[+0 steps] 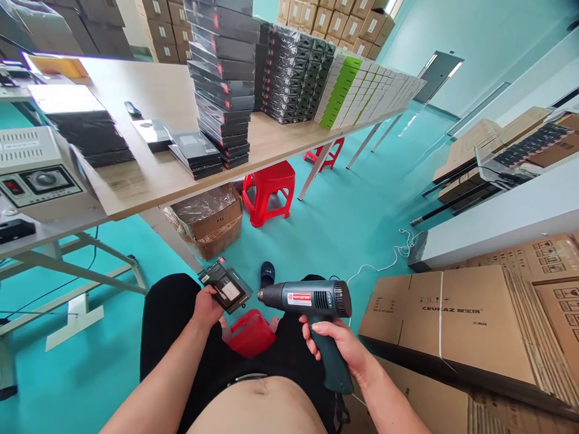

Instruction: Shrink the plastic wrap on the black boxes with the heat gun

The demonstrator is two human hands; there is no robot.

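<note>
My left hand [208, 308] is closed on the near edge of a flat black box [226, 286] that looks wrapped in clear film and has a pale label on its face. In my right hand [332, 343] is the grip of a dark green heat gun [312, 298]. Its nozzle points left and sits close beside the box's right edge, with a small gap. Under me is a red stool [251, 334], partly hidden by my legs.
To the left, a wooden table [154, 175] bears a tall stack of black boxes [224, 78], white-and-green boxes [353, 90] and a metal machine with a dial [43, 172]. Flattened cartons [447, 325] stand close on my right. A white cord [384, 265] crosses the floor.
</note>
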